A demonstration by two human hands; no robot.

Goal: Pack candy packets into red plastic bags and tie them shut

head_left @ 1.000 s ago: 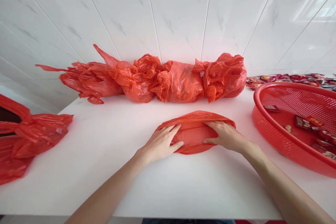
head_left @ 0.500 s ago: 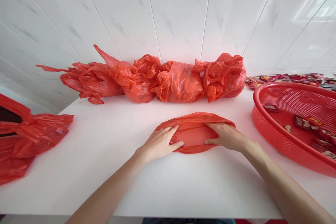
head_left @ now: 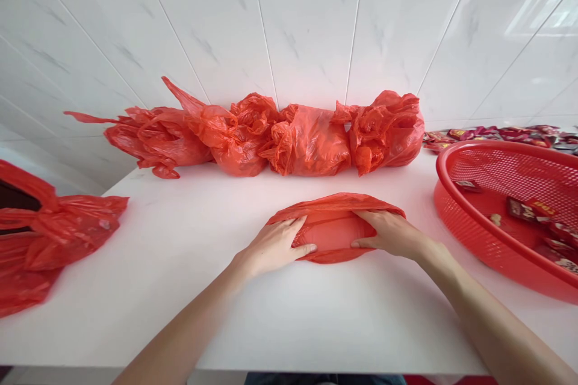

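Note:
A thin red plastic bag lies on the white table with its mouth spread toward me. My left hand reaches into the left side of the mouth, thumb and fingers spread apart against the plastic. On the right side, my right hand does the same, its thumb near the front rim and its fingers at the back. Both hands are open and press the bag outward without closing on it. Some fingertips are hidden under the folded rim. Between the hands, only bare red plastic shows inside the bag.
Several full, knotted red plastic bags stand along the tiled wall. A red perforated basket at right holds small wrapped packets. More packets lie behind it. Another red bag sits at the left edge.

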